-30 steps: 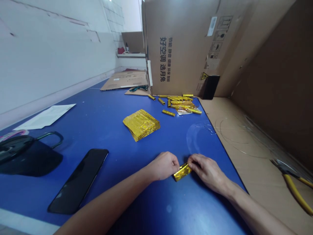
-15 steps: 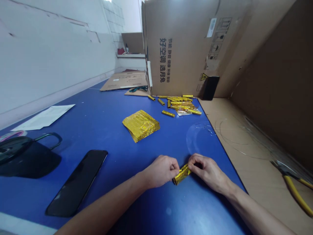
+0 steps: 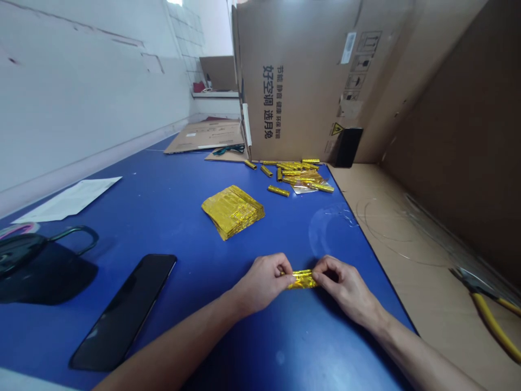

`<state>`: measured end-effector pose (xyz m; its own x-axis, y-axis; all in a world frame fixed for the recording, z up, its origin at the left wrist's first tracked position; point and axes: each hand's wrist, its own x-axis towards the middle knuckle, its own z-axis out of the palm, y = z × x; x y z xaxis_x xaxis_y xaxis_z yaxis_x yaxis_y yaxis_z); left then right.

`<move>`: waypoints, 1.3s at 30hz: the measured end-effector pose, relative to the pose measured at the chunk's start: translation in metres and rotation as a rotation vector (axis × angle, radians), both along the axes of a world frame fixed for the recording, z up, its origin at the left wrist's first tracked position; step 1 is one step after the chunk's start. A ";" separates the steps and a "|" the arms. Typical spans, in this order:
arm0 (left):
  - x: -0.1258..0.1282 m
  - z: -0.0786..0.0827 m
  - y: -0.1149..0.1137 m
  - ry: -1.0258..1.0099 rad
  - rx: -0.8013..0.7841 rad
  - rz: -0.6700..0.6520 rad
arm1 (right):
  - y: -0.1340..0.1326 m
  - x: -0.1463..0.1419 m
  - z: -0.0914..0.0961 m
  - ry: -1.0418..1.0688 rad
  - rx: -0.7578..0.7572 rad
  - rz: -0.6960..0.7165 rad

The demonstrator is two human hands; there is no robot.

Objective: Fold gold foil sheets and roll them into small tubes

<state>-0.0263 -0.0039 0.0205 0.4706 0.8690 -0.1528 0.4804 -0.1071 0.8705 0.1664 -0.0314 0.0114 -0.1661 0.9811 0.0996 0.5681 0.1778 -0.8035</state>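
A partly rolled sheet of gold foil paper [image 3: 303, 279] lies level between my two hands, just over the blue tabletop. My left hand [image 3: 265, 281] pinches its left end between thumb and fingers. At the other end, the thumb and forefinger of my right hand [image 3: 345, 283] are closed on it. Beyond the hands, to the left, sits a stack of flat gold foil sheets [image 3: 233, 212]. Several finished-looking gold foil rolls [image 3: 300, 172] lie in a loose pile farther back, with a single roll [image 3: 279, 190] in front of them.
A black phone [image 3: 124, 310] and a dark mug [image 3: 43, 266] stand to the left, near a white paper [image 3: 69, 200]. Yellow-handled pliers [image 3: 490, 315] and thin wire [image 3: 391, 247] lie on cardboard at the right. A large cardboard box [image 3: 309, 81] rises behind.
The foil roll has turned from slanting to level between my hands. My left hand has moved slightly up and left, and now grips the roll's left end.
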 end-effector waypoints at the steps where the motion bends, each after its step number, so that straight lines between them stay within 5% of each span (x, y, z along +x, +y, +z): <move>1: 0.000 0.000 0.001 -0.005 0.007 0.011 | 0.000 -0.001 0.000 0.009 0.002 -0.002; 12: -0.001 -0.002 0.000 -0.005 0.203 0.056 | -0.003 -0.004 -0.001 0.109 -0.066 -0.049; 21: -0.001 -0.002 -0.002 0.010 0.508 0.000 | -0.002 -0.003 0.009 0.032 -0.062 0.107; 26: 0.000 -0.005 0.001 -0.101 0.346 0.142 | -0.003 -0.006 0.006 0.040 0.000 0.078; 33: 0.006 -0.011 0.009 -0.387 -0.156 0.165 | -0.004 -0.009 0.003 0.056 0.029 0.034; 39: 0.008 -0.010 0.004 -0.394 -0.191 0.134 | -0.008 -0.012 0.004 0.075 0.051 0.079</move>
